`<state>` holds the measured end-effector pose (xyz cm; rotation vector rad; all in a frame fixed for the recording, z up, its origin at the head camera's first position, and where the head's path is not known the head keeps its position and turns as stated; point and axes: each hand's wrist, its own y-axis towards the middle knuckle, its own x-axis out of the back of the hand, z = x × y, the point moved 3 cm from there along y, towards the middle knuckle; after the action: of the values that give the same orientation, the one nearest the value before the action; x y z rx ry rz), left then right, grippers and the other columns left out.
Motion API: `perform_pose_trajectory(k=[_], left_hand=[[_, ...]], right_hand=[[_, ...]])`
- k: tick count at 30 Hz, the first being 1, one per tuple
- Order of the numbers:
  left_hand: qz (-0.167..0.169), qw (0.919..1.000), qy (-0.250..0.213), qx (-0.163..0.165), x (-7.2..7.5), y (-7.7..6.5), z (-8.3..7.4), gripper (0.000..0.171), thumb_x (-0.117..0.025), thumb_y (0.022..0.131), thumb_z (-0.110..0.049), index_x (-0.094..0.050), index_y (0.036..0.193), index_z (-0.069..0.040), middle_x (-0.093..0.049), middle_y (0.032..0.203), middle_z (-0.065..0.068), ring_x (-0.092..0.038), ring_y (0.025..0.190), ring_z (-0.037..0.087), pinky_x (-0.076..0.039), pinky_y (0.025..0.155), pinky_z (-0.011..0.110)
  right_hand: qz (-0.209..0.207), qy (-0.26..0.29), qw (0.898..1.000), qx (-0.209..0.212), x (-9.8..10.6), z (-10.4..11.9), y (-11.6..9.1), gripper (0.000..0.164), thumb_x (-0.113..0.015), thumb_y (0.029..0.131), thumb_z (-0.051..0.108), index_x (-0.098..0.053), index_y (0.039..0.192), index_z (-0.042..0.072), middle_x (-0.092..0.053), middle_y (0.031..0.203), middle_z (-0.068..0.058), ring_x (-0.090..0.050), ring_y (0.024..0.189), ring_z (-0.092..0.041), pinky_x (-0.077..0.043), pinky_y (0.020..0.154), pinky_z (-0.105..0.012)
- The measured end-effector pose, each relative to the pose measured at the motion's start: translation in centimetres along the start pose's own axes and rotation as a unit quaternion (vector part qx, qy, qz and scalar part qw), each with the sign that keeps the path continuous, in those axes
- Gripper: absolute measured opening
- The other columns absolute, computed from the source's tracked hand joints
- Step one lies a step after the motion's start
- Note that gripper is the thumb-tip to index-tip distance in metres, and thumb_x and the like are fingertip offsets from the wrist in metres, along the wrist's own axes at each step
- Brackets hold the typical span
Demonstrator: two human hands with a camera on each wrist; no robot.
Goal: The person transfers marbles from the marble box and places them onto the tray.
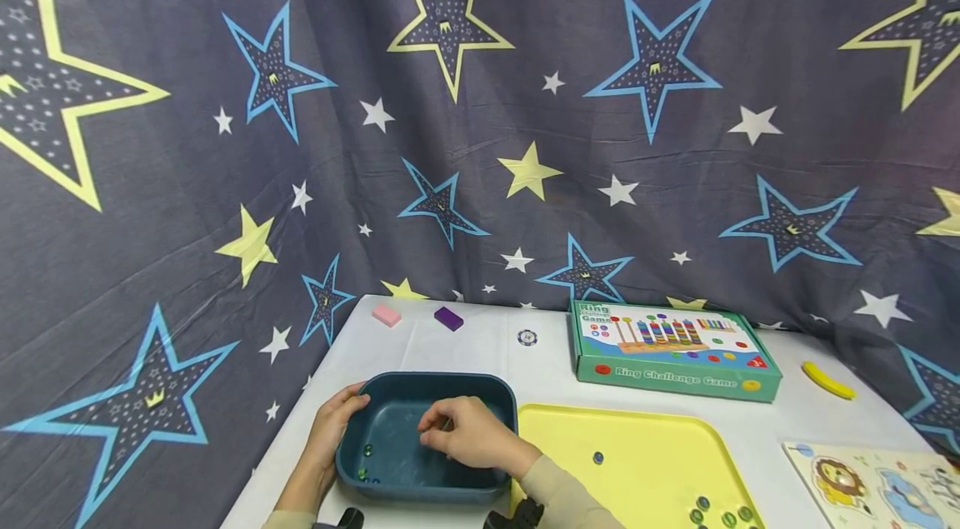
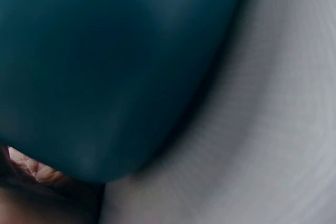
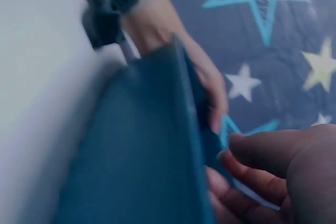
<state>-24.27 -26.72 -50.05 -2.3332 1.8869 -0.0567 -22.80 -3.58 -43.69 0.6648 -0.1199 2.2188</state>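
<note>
A dark teal bin (image 1: pixel 397 412) stands on the white table, with several small marbles (image 1: pixel 367 451) near its left front corner. My left hand (image 1: pixel 330 429) grips the bin's left side, thumb at the rim. In the left wrist view the bin's outer wall (image 2: pixel 115 77) covers most of the picture. Over the bin's inside is my right hand (image 1: pixel 468 433), fingers bent and thumb close to the index finger. In the right wrist view its thumb (image 3: pixel 262 148) and fingertips are beside the bin wall (image 3: pixel 142 145); I cannot tell whether a marble is between them.
Right of the bin lies a yellow tray (image 1: pixel 637 429) with a lone marble (image 1: pixel 597 458) and several more marbles (image 1: pixel 729 519) at its front right. Behind are a pink block (image 1: pixel 386 315), purple block (image 1: pixel 448 318), chip (image 1: pixel 527 337) and game box (image 1: pixel 675 350). Farther right lie a yellow banana-shaped piece (image 1: pixel 828 381) and animal board (image 1: pixel 877 483).
</note>
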Motion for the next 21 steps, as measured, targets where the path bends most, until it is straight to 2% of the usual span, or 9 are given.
perform_pose_trajectory(k=[4,10,14,21], left_hand=[[-0.006,0.9999,0.010,0.000,0.0,0.1,0.1,0.039,-0.060,0.085,-0.021,-0.056,0.117,0.001,-0.061,0.106,0.006,-0.055,0.093,0.016,-0.046,0.075,0.027],[-0.008,0.9998,0.016,0.005,0.2,0.2,0.3,0.038,-0.060,0.084,-0.023,-0.058,0.114,-0.001,-0.062,0.103,0.005,-0.055,0.092,0.017,-0.046,0.075,0.027],[-0.008,0.9998,0.016,0.010,0.2,0.3,0.3,0.036,-0.059,0.083,-0.023,-0.059,0.113,-0.002,-0.062,0.104,0.006,-0.056,0.093,0.019,-0.046,0.075,0.028],[0.002,0.9999,-0.006,0.010,0.1,0.2,0.2,0.037,-0.059,0.084,-0.021,-0.058,0.114,0.000,-0.062,0.104,0.008,-0.057,0.093,0.021,-0.047,0.074,0.029]], right_hand=[[0.037,-0.012,0.999,-0.015,-2.1,0.2,1.4,0.019,-0.064,0.083,0.020,-0.067,0.096,0.007,-0.062,0.079,0.011,-0.055,0.066,-0.002,-0.045,0.057,-0.020],[0.057,-0.030,0.997,-0.045,-4.5,0.1,2.8,0.020,-0.069,0.079,0.020,-0.067,0.095,0.008,-0.061,0.076,0.011,-0.054,0.067,0.001,-0.044,0.062,-0.019],[0.066,-0.044,0.995,-0.060,-5.4,0.2,3.2,0.023,-0.071,0.076,0.020,-0.068,0.097,0.008,-0.061,0.075,0.012,-0.054,0.069,0.001,-0.044,0.064,-0.019],[0.067,-0.015,0.995,-0.076,-6.4,-0.1,3.6,0.016,-0.069,0.075,0.010,-0.070,0.091,0.007,-0.062,0.067,0.011,-0.053,0.062,0.000,-0.043,0.061,-0.018]])
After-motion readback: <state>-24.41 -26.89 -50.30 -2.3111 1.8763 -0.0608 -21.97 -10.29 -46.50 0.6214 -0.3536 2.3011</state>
